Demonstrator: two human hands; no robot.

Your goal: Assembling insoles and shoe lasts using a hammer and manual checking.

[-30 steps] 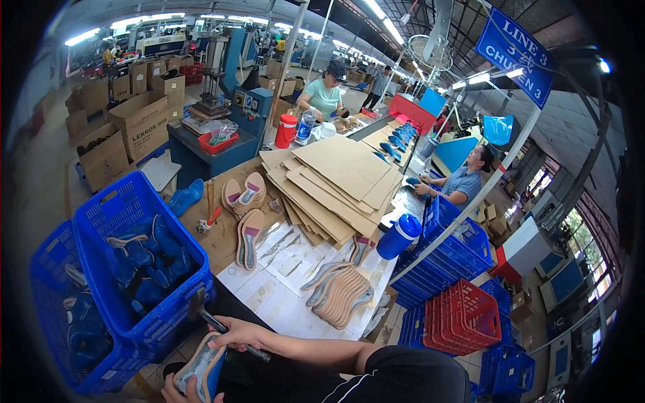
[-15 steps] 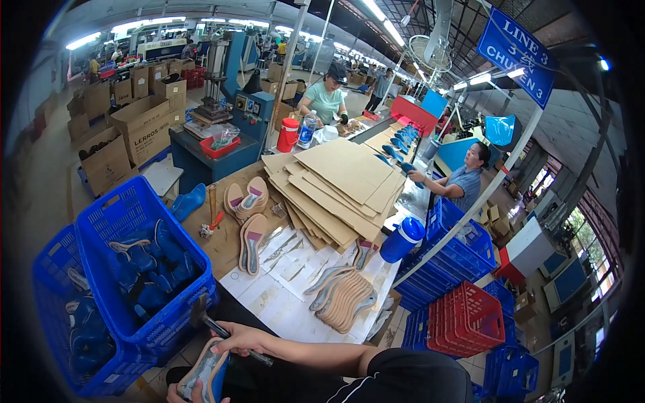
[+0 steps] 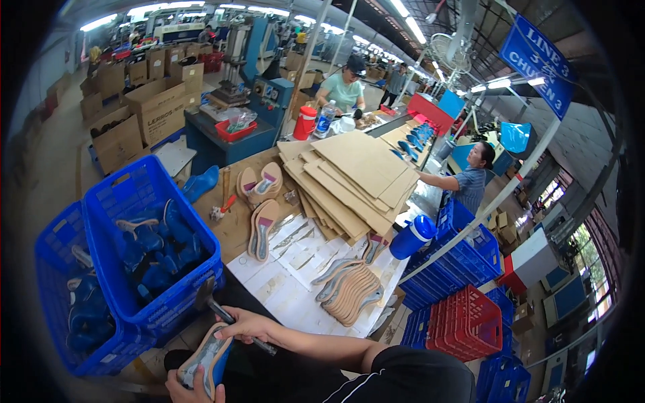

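At the lower left, a blue shoe last (image 3: 220, 363) has a grey-centred, tan-edged insole (image 3: 203, 354) lying against its upturned bottom. My left hand (image 3: 190, 388) is closed around its lower end. My right hand (image 3: 246, 325) grips a hammer (image 3: 224, 313) by its dark handle, with the head pointing up and left. The thumb of that hand rests on the upper end of the insole. Beside my hands stands a blue crate (image 3: 191, 295) holding several blue lasts (image 3: 159, 277). On the table, a row of tan insoles (image 3: 351, 294) lies near the right edge.
Stacked cardboard sheets (image 3: 363, 164) cover the table's middle. More insoles (image 3: 263, 228) and a red-handled brush (image 3: 225, 207) lie left of them. A blue jug (image 3: 412, 236) stands by the right edge, near stacked red crates (image 3: 463, 326). Two co-workers (image 3: 346, 87) are across and right.
The whole view has shifted slightly, so the table sits further right. The co-worker on the right no longer shows a blue last in hand. My grip on last and hammer stays much the same.
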